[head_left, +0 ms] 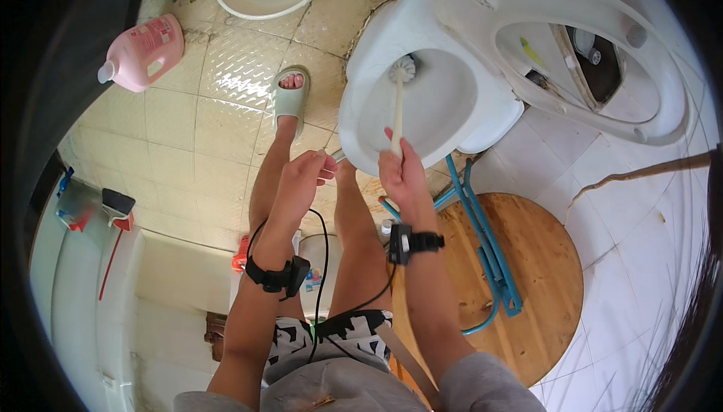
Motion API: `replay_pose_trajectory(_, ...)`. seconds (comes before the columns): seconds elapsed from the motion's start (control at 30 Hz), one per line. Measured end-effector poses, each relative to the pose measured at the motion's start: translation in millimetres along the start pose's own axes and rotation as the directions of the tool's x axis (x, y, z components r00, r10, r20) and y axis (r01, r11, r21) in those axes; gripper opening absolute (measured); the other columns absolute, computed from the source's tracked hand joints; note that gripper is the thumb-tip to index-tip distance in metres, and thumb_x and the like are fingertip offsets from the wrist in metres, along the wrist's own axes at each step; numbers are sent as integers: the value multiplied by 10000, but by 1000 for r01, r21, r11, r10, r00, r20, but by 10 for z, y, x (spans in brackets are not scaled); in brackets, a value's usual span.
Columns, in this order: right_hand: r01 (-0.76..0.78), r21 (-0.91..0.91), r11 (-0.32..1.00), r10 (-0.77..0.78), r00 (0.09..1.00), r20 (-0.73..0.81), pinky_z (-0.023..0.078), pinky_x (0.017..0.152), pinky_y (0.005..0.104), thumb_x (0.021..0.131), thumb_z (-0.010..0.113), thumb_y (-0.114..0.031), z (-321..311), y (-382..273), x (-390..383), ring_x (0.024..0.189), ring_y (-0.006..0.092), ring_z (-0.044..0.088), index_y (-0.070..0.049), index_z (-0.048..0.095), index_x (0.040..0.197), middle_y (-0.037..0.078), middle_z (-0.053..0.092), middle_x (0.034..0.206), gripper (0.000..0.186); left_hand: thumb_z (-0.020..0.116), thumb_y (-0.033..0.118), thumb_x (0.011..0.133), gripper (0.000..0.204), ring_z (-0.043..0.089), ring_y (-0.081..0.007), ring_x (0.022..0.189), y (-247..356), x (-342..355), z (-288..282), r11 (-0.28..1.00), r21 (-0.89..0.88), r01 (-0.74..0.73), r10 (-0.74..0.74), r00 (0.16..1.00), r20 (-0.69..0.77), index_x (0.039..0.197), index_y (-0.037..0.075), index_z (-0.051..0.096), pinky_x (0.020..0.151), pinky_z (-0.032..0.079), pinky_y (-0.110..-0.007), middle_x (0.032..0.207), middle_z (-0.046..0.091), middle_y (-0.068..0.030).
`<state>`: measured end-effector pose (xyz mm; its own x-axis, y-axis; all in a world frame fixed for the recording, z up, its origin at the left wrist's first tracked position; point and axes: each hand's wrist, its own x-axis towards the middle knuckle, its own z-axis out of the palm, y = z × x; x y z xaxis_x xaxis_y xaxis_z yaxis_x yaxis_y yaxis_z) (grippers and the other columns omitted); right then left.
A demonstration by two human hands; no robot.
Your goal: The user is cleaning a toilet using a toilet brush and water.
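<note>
My right hand (404,171) is closed around the pale handle of a toilet brush (398,107). The brush's round white bristle head rests inside the toilet bowl (369,122), against its far left inner wall. To the left of the bowl, my left hand (307,175) hangs in the air with its fingers curled in; what they hold, if anything, is hidden. The white toilet seat (482,35) is raised, leaning away to the right of the bowl. Black straps with small devices and cables are on both my wrists.
A pink jug (147,50) and a white basin (273,14) stand on wet floor tiles at the far left. My slippered foot (290,96) is beside the toilet. At the right lies a round wooden tabletop (535,261) with blue metal legs (482,242).
</note>
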<state>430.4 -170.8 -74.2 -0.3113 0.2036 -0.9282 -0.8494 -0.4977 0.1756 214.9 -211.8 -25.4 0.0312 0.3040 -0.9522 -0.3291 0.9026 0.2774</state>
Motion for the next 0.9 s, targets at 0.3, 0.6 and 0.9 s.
replay_pose_trajectory(0.3,-346,-121,-931,-360,923,132,540,590,444,976,452,-230,222,-476,-827,715,388,662,-9,412,1369,224,632,806,453,491,258,961,292,606,-114,846,-160,6,-4,998,27,-58,57,998,6,932,11,646,760,455,-265,887,665,-43)
replay_pose_trajectory(0.6,-327,-669,-668,-290,942,-171,410,364,291,951,522,-285,992,-1106,825,479,166,533,13,504,1037,100,540,683,311,482,250,966,295,588,-104,805,-382,73,-70,993,42,-109,110,994,-18,882,24,652,741,443,-257,831,654,-24)
replay_pose_trajectory(0.9,-152,174,973,180,971,-158,215,348,210,986,462,-261,25,-539,240,439,75,234,-4,458,1007,-12,325,638,258,504,230,962,291,597,-117,817,-241,1,82,993,-94,-78,74,996,-43,901,-16,647,769,458,-267,839,655,-52)
